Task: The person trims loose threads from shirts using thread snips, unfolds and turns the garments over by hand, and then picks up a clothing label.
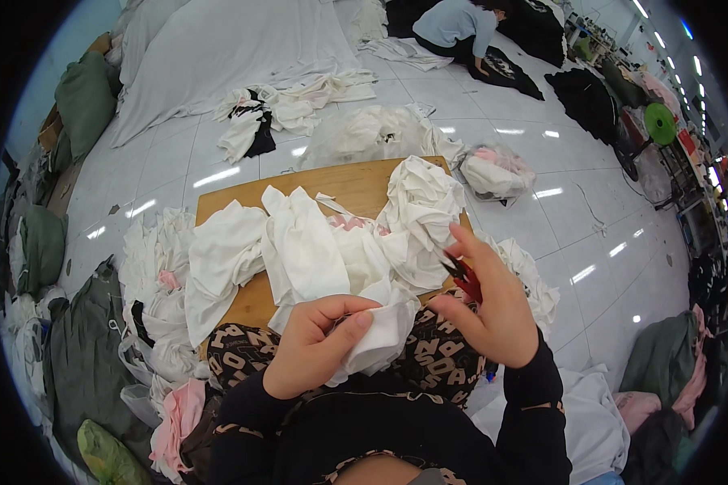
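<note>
A white garment (307, 250) with pink patches near its middle is spread over a low wooden table (340, 179) and reaches down to my lap. My left hand (319, 339) pinches a folded, cuff-like end of it (388, 331) between thumb and fingers. Just to the right, my right hand (501, 307) is curled around small red-handled thread snips (466, 281), whose dark blades point up and left. The snips are apart from the fabric. My right fingertips stand off the cloth, with the thumb near the cuff.
Crumpled white garments lie on the table's right (421, 202) and left (222, 250). More white cloth (158, 283) is heaped on the floor at left. A clear bag of clothes (495, 172) sits beyond the table. Farther off, a person (459, 28) bends over black fabric near a green fan (660, 124).
</note>
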The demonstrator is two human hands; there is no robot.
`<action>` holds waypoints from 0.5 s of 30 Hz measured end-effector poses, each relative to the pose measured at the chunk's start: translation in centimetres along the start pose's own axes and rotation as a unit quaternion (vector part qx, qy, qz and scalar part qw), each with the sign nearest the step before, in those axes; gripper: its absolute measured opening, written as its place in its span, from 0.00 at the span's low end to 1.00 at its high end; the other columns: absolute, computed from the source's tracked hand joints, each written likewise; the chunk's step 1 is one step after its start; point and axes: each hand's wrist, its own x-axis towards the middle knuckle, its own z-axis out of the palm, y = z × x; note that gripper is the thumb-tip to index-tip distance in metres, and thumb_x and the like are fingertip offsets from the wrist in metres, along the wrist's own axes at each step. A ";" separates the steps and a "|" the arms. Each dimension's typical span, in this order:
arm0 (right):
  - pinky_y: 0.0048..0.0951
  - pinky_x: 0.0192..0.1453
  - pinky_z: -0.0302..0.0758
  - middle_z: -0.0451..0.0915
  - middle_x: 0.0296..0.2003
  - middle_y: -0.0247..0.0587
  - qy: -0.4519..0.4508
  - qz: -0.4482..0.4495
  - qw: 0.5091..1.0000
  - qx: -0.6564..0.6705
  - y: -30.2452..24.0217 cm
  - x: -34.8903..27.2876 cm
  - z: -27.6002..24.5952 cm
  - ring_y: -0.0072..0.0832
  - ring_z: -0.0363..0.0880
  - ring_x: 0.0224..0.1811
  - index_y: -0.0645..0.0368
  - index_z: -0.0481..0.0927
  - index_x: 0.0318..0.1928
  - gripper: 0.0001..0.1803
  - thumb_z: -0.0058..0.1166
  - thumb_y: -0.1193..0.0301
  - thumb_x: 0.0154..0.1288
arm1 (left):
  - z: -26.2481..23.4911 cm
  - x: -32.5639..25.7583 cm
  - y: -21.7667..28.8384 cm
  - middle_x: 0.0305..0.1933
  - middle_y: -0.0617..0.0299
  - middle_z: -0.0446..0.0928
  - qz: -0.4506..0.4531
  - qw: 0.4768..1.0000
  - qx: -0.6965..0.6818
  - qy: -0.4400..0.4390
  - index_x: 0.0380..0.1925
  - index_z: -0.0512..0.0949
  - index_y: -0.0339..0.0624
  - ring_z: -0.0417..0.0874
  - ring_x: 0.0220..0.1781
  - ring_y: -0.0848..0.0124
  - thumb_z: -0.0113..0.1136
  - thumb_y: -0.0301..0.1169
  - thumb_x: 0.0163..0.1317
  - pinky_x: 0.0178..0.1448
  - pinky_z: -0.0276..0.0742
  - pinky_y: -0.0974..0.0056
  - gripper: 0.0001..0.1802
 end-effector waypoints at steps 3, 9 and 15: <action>0.29 0.28 0.71 0.75 0.30 0.44 0.049 -0.130 0.988 -0.063 -0.3 -1.9 0.5 0.36 0.75 0.26 0.61 0.73 0.54 0.25 0.58 0.74 0.53 | 0.9 0.4 0.3 0.35 0.65 0.78 0.009 1.000 -0.007 -0.003 0.43 0.76 0.31 0.74 0.34 0.84 0.52 0.30 0.65 0.38 0.70 0.77 0.13; 0.27 0.26 0.70 0.74 0.26 0.36 0.072 -0.127 0.976 -0.160 -1.6 -3.2 3.1 0.30 0.74 0.24 0.59 0.77 0.48 0.22 0.60 0.75 0.49 | 1.4 0.4 -0.2 0.35 0.63 0.79 0.049 0.997 0.058 0.010 0.43 0.76 0.30 0.73 0.34 0.83 0.52 0.28 0.65 0.37 0.69 0.77 0.12; 0.26 0.25 0.69 0.74 0.25 0.35 0.087 -0.136 0.967 -0.199 -1.8 -3.1 3.4 0.28 0.74 0.23 0.58 0.78 0.47 0.22 0.61 0.76 0.47 | 1.6 0.4 -0.6 0.32 0.63 0.79 0.096 0.988 0.116 0.021 0.41 0.77 0.31 0.72 0.29 0.83 0.53 0.26 0.63 0.33 0.67 0.76 0.11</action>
